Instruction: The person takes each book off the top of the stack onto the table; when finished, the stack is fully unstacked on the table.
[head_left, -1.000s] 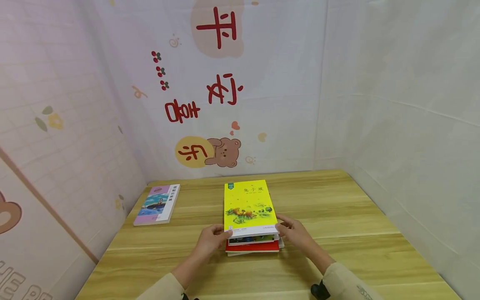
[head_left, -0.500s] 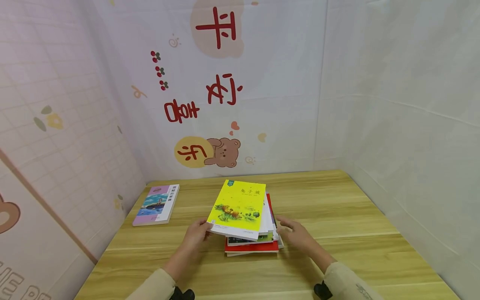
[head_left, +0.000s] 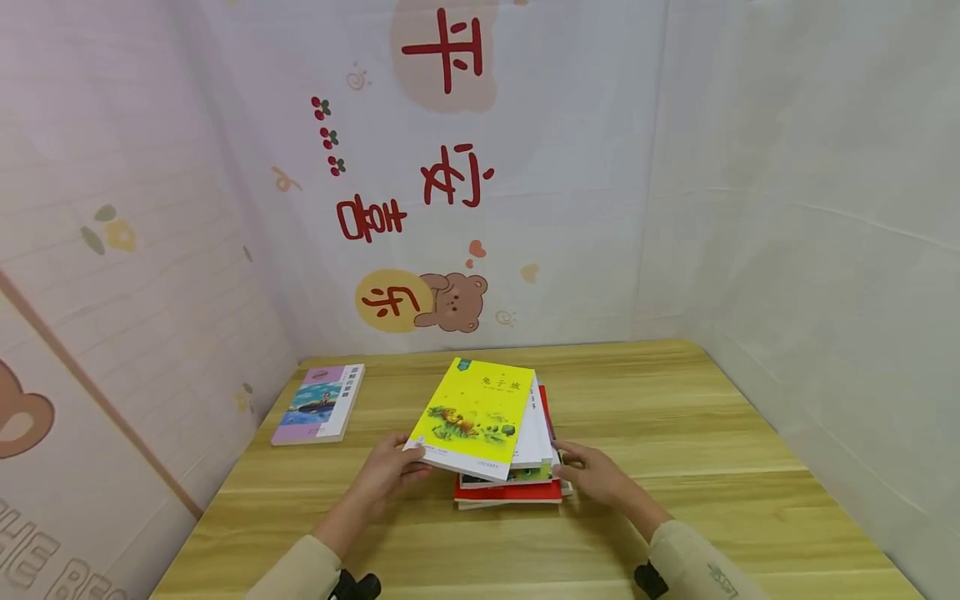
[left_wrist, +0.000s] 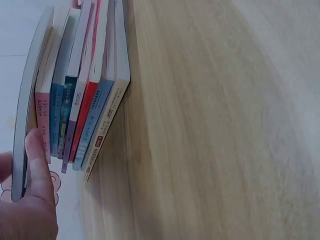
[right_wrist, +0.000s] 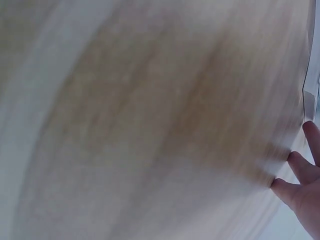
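A yellow paperback book (head_left: 472,417) with a cartoon cover lies askew over a stack of books, its near left corner jutting past the pile. My left hand (head_left: 384,473) pinches that corner, thumb on top and fingers below. In the left wrist view the yellow book (left_wrist: 31,90) shows edge-on, tilted apart from the pink-spined book (left_wrist: 44,112) under it. Beneath are a white-covered book (head_left: 536,433), a red book (head_left: 510,493) and several others. On the pile's right side rests my right hand (head_left: 596,477), fingertips at the book edges and fingers loosely bent.
Another book (head_left: 318,404), with a purple, blue and white cover, lies flat at the table's left edge. The wooden table (head_left: 675,417) is bordered by white printed cloth (head_left: 562,167) at the back and both sides.
The yellow book has swung and slid left off its square place on the pile, carried by my left hand. My right hand has come off it and stays beside the stack.
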